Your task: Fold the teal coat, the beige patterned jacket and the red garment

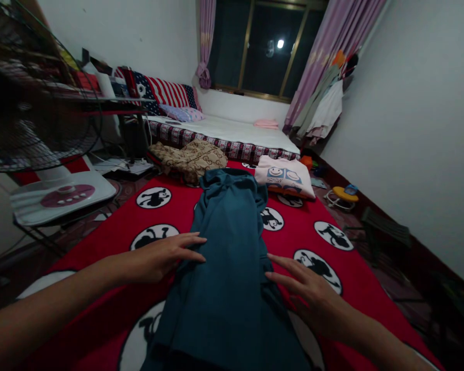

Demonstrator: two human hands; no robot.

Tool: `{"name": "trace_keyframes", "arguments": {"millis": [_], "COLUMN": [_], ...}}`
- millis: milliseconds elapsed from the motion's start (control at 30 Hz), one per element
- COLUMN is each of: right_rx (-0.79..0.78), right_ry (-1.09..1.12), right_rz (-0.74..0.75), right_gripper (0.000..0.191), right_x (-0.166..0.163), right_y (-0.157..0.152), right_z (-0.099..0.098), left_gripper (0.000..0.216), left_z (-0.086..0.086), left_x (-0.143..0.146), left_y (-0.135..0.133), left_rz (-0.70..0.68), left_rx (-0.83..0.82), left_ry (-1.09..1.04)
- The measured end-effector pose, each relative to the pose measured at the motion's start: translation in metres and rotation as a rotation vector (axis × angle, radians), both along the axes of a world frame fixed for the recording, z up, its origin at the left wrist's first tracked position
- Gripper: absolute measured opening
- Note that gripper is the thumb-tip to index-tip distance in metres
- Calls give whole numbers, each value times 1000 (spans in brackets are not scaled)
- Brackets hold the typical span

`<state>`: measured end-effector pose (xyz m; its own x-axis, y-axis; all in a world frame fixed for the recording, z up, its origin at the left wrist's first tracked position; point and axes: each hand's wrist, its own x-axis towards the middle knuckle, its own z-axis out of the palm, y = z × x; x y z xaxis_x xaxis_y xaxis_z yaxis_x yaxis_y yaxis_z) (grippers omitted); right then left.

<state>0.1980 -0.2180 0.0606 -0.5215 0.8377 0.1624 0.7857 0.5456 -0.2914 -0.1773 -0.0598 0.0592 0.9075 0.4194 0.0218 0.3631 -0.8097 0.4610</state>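
Observation:
A dark teal garment (228,257) lies lengthwise on a red blanket (178,206) with round black-and-white prints. It is long and narrow, with its sides tucked in and its far end bunched up; I cannot tell its exact kind. My left hand (166,257) is at the garment's left edge, fingers stretched out and fingertips on the cloth. On the opposite side, my right hand (305,288) has its fingers apart, their tips at the right edge. Neither hand grips the fabric.
Past the garment lie a brown patterned cloth (195,154) and a pink printed pillow (284,176). A fan (34,103) stands close at the left, its base (65,196) on a chair. Farther back is another bed (224,129). A yellow stool (345,194) is at the right.

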Motion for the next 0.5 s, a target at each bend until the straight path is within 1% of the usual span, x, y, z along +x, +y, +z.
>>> {"name": "trace_keyframes", "arguments": {"millis": [100,167,233,300,367,433,500], "right_rx": [21,31,17,-12,-50,-101,-168], "right_ry": [-112,-134,-138,-137,-119,-48,65], "right_rz": [53,117,201,273,309,319,290], "right_gripper": [79,81,79,72,56,39,32], "right_x": [0,-7,-16,-25,-31,-36,-43], "right_y": [2,3,7,16,28,37,37], "right_z": [-4,-5,-5,-6,-10,-11,-6], "left_gripper": [79,80,78,74,66,55,45], "left_z": [3,6,7,4,-1,-6,-6], "left_x": [-5,-5,-1,5,11,15,15], "left_y": [-1,-4,-6,-7,-4,-3,-10], "left_rz": [-55,-96,-142,-204,-277,-322,-337], "left_rx": [93,133,150,158,164,142,87], "left_ry": [53,85,100,99,74,-10,-123]}}
